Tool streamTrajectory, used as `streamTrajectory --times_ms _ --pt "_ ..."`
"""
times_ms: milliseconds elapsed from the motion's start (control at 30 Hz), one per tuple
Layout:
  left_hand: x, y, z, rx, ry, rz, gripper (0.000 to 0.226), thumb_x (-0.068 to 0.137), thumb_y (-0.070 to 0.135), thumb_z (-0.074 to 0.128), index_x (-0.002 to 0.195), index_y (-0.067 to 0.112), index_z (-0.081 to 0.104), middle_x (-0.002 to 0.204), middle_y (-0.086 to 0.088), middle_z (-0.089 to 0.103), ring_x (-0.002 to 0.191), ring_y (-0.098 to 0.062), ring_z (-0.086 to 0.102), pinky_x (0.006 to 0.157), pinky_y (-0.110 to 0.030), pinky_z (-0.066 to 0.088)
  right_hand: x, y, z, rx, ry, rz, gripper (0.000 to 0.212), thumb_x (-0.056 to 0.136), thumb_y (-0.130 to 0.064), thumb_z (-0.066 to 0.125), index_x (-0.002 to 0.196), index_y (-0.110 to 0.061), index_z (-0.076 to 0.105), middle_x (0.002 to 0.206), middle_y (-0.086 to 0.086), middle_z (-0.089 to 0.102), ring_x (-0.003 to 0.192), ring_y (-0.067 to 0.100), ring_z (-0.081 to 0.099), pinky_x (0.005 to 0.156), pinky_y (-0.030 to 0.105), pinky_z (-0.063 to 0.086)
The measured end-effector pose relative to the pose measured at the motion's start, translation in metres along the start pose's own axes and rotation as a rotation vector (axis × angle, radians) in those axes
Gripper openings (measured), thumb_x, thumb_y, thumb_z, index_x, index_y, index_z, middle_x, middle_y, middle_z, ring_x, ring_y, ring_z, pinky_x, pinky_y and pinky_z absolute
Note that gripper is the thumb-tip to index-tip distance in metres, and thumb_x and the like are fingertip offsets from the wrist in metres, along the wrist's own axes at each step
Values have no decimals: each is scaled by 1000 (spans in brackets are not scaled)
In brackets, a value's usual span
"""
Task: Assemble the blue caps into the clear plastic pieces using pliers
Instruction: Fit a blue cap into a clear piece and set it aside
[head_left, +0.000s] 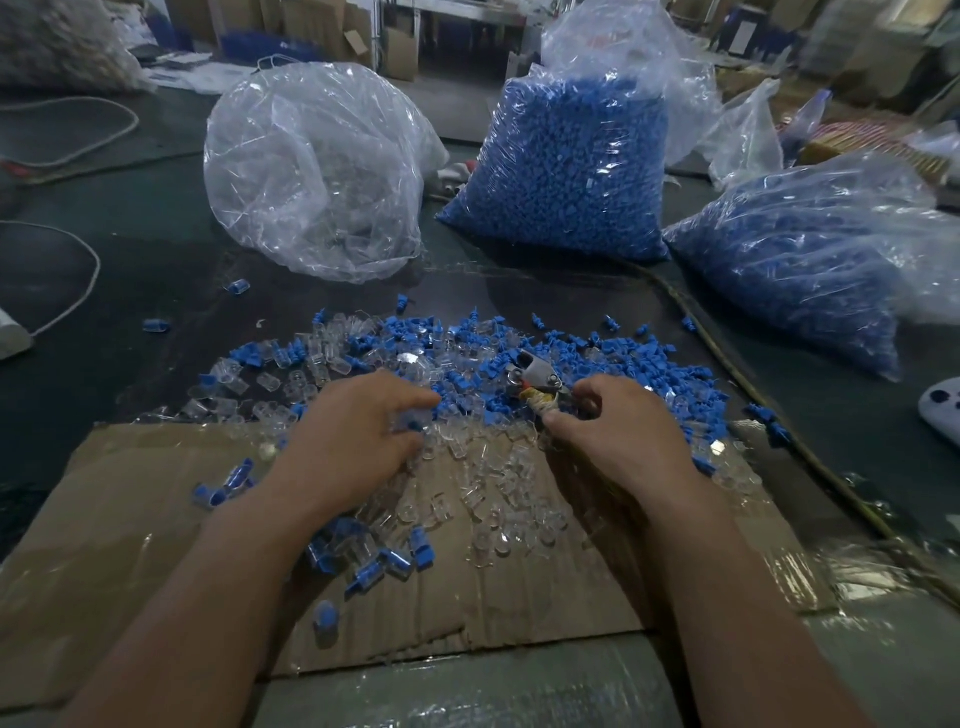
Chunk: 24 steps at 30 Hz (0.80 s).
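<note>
L hand (358, 431) is palm-down over the bench (156, 249) centre, forearm coming in from the near-left. Its index is stretched fwd; thumb and other fingers curl in, pinching a small clear piece (410, 422) w/ a bit of blue on it. R hand (618, 421) is palm-down too, forearm from the near-right, fingers wrapped round the pliers (537, 376). The handles are hidden in my fist, and only the grey head and a twine-wrapped bit stick out twd the L hand. Can't tell if the head is open. Hands are apart, loose parts btwn them. The blue caps (519, 358) lie heaped across the bench centre just beyond my knuckles, mixed w/ clear plastic pieces (498, 499) that spill onto the far edge of the cardboard sheet (130, 519) under my wrists. A few capped pieces (374, 561) sit beside my L forearm. Far side: a bag of clear parts (317, 171) and two blue-cap bags (566, 166).
</note>
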<state>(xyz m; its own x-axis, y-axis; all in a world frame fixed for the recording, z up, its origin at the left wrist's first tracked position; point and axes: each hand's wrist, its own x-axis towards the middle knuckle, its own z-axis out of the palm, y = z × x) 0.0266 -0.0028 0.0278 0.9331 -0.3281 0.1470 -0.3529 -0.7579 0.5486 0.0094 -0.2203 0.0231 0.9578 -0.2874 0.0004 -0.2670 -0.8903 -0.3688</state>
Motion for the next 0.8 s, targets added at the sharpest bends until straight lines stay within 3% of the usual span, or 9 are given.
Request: streamTrajectory --times_ms 133,267,367,533,667,800 --pt "-5 4 -2 -102 111 55 33 85 13 63 117 22 62 116 0 65 99 -4 53 88 -19 33 -1 0 0 9 11 -10 47 80 -50 60 117 -22 55 114 -1 54 101 16 50 87 36 42" --pt "-4 2 -2 -170 221 7 30 82 8 66 110 18 66 84 11 64 70 9 51 70 -9 36 -2 1 1 7 31 -38 46 81 -48 61 119 -22 55 115 -1 53 102 15 48 86 33 38" --pt "-3 -2 -2 -207 262 -64 23 81 5 67 100 16 68 74 21 55 69 12 52 61 -3 34 -3 -2 1 41 127 -112 42 83 -43 61 118 -21 57 118 -2 53 108 13 45 89 29 33" --pt "-3 -4 -3 -223 262 -69 19 83 9 65 97 20 71 82 15 61 70 15 51 59 -2 35 -13 -20 0 167 273 -368 24 85 -28 63 106 -17 65 108 -5 60 98 0 40 89 19 25" --pt "-4 -3 -3 -224 283 -81 17 81 11 67 93 23 72 80 10 62 63 10 51 56 -6 35 -22 -39 6 115 133 -524 28 88 -31 57 111 -17 63 113 -3 62 98 -2 38 88 16 21" --pt "-1 -5 -5 -135 319 -78 16 81 12 67 93 20 73 74 12 53 66 2 48 58 -10 30 -22 -59 12 24 21 -604 34 90 -38 51 118 -20 59 118 -1 60 108 10 45 89 22 23"
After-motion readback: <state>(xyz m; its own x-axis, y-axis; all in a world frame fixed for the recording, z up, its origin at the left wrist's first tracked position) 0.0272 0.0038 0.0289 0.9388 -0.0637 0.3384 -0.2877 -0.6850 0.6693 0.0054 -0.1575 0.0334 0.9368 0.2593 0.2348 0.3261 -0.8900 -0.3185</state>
